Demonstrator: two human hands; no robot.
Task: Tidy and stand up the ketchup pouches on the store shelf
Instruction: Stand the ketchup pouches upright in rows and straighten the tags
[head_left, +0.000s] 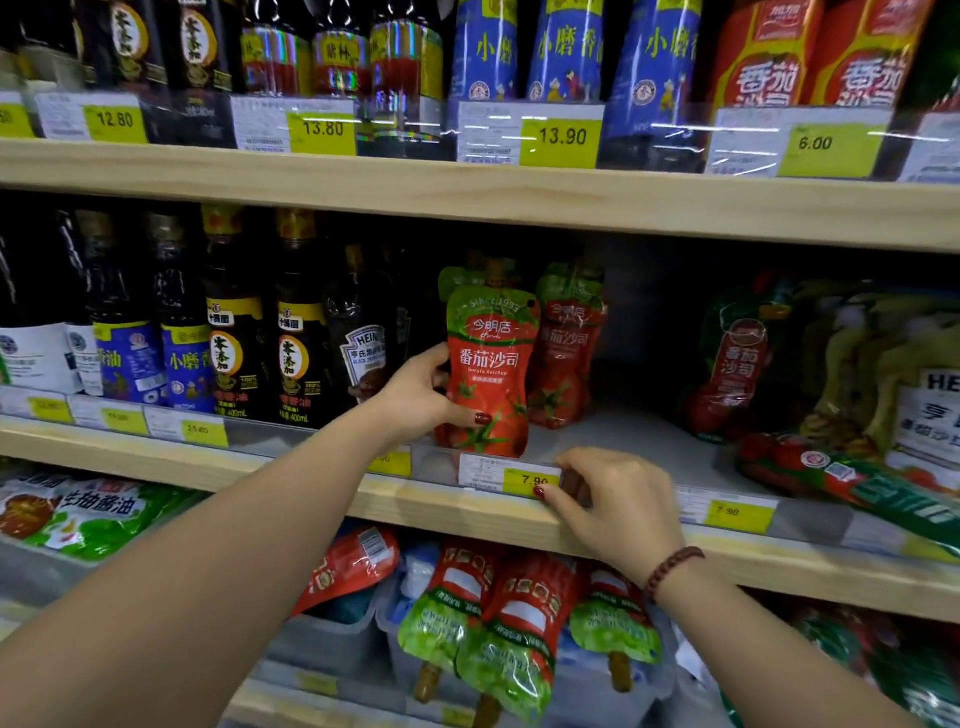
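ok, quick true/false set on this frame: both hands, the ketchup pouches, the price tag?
1. The left hand grips the front ketchup pouch, which is upright. True.
2. The right hand holds a pouch too. False: it is down at the shelf edge, with its fingers on the 7.90 price tag.
3. A second pouch stands just behind and to the right of the held one. True.
4. The tag below the held pouch reads 13.90. False: it reads 7.90.
5. A red-and-green pack lies flat at the far right of the same shelf. True.
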